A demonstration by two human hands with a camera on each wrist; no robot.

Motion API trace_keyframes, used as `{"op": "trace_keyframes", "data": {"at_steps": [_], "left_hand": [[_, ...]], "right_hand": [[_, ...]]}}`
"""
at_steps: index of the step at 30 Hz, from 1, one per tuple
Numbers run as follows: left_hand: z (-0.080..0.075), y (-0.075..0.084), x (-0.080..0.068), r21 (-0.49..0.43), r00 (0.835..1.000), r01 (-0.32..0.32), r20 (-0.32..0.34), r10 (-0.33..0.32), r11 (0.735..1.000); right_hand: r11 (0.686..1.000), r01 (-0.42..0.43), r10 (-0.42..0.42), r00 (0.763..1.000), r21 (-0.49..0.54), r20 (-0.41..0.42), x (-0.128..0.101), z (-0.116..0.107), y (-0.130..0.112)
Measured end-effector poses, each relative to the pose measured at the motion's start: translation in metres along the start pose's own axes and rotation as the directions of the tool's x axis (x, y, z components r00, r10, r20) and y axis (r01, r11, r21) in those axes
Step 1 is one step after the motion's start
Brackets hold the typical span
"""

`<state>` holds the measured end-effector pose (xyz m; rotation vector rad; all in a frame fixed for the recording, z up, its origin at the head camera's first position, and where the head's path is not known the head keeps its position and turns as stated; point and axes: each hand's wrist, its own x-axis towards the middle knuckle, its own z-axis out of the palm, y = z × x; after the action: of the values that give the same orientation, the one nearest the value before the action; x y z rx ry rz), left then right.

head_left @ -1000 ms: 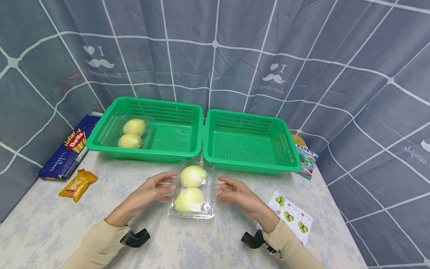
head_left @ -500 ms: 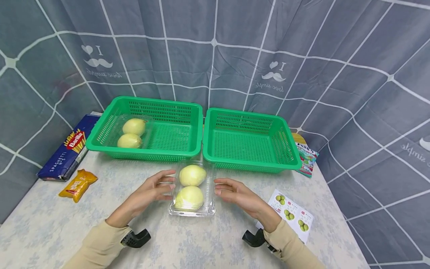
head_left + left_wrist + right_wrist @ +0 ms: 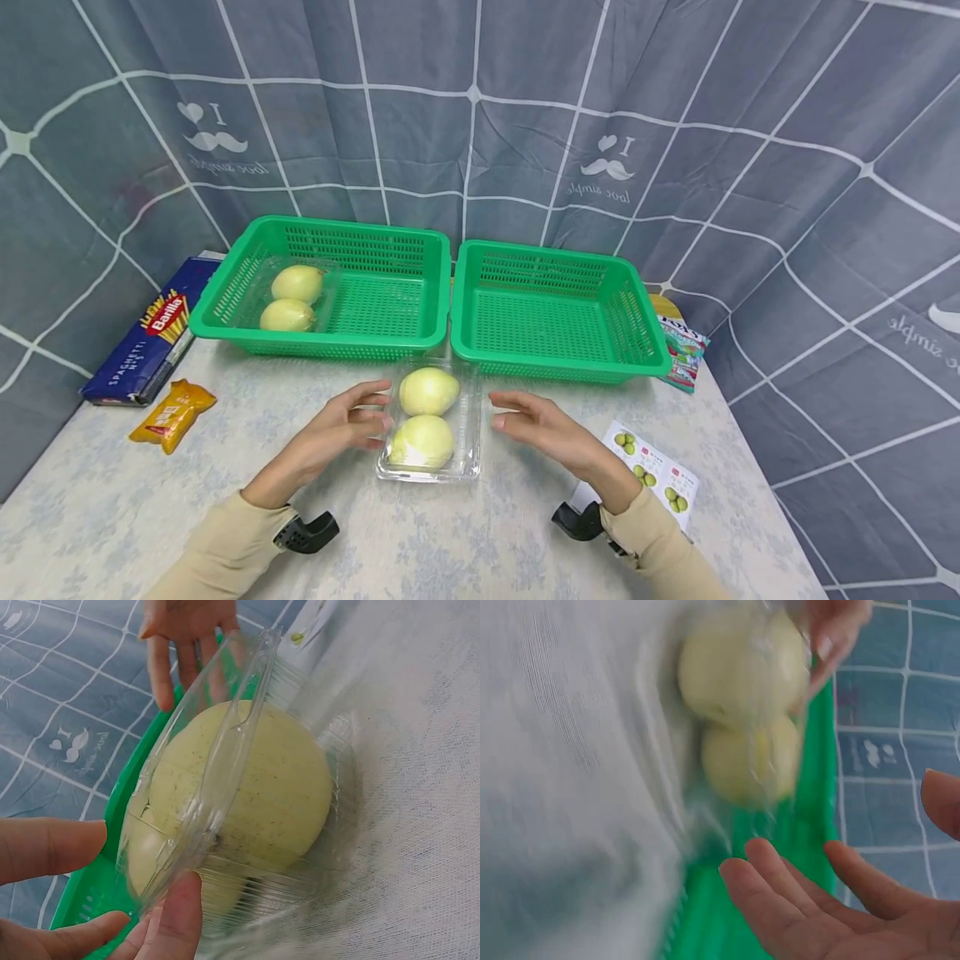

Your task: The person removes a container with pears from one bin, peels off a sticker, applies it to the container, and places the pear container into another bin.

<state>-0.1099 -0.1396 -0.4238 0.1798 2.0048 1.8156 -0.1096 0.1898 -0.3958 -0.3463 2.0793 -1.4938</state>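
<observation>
clear pack (image 3: 467,429): lying on the table (image 3: 450,542), lengthwise from you, far end near the two baskets. two pale fruit (image 3: 427,392) inside, one behind the other. cannot tell whether its lid is latched; if not, lifting by the top could pop it and let them roll out.

left hand (image 3: 341,423): fingers loose, not curled round anything, tips at the pack's left edge; one overlaps the rim in your left wrist view, firmness of contact unclear. right hand (image 3: 542,427): fingers relaxed, holding nothing, apart from the pack's right side. that side is unbraced, so a push from your left alone would likely skid or twist it. plastic looks thin: a hard squeeze may buckle the walls.

farther out: left basket (image 3: 322,338) holds a second pack (image 3: 326,296); right basket (image 3: 555,367) alongside. pushing forward could jam the near pack against them. card (image 3: 678,479) by your right wrist: a dragging arm might shift it.
</observation>
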Motion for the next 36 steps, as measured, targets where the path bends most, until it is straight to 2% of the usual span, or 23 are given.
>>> {"op": "trace_keyframes", "data": {"at_steps": [4,6,8,11,14,16,17,18,20,22,26,31,36], "left_hand": [[0.001,-0.001,0.000,0.010,1.000,-0.008,-0.002,0.008,1.000],[0.002,-0.001,0.000,0.019,1.000,-0.009,-0.003,0.009,1.000],[0.002,-0.001,0.001,0.026,1.000,-0.002,-0.010,0.002,1.000],[0.002,-0.001,0.001,0.028,1.000,0.000,-0.014,0.000,1.000],[0.002,-0.002,0.002,0.024,1.000,0.002,-0.021,-0.002,1.000],[0.002,-0.003,0.001,0.023,1.000,0.003,-0.024,-0.002,1.000],[0.002,-0.003,0.002,0.023,1.000,0.002,-0.024,-0.002,1.000],[0.002,-0.003,0.002,0.022,1.000,0.002,-0.024,-0.002,1.000],[0.001,-0.004,0.002,0.022,1.000,0.003,-0.020,-0.002,1.000],[0.001,-0.004,0.002,0.024,1.000,0.003,-0.014,-0.003,1.000],[0.001,-0.004,0.002,0.027,1.000,0.005,-0.007,-0.005,1.000],[0.001,-0.004,0.001,0.032,1.000,0.005,-0.003,-0.005,0.999],[0.001,-0.004,0.000,0.034,1.000,0.006,-0.002,-0.006,0.999]], "right_hand": [[0.998,0.004,-0.007,0.999,-0.059,-0.043,-0.011,-0.019,-0.007],[0.990,0.003,-0.013,0.997,-0.139,-0.070,-0.019,-0.031,-0.009],[0.969,0.003,-0.028,0.995,-0.245,-0.099,-0.028,-0.045,-0.009],[0.891,-0.053,-0.028,0.985,-0.451,-0.170,-0.042,-0.065,-0.008],[0.772,-0.178,0.004,0.961,-0.610,-0.275,-0.053,-0.081,-0.005],[0.693,-0.273,0.040,0.939,-0.667,-0.342,-0.059,-0.091,0.000],[0.665,-0.314,0.063,0.928,-0.678,-0.368,-0.061,-0.095,0.004],[0.641,-0.346,0.085,0.919,-0.685,-0.384,-0.062,-0.100,0.008],[0.616,-0.383,0.130,0.911,-0.689,-0.391,-0.064,-0.107,0.016],[0.606,-0.407,0.178,0.907,-0.684,-0.383,-0.065,-0.112,0.024],[0.608,-0.422,0.221,0.903,-0.672,-0.367,-0.064,-0.117,0.038],[0.628,-0.441,0.245,0.894,-0.641,-0.376,-0.062,-0.118,0.048],[0.639,-0.424,0.230,0.901,-0.641,-0.367,-0.061,-0.118,0.054]]}}
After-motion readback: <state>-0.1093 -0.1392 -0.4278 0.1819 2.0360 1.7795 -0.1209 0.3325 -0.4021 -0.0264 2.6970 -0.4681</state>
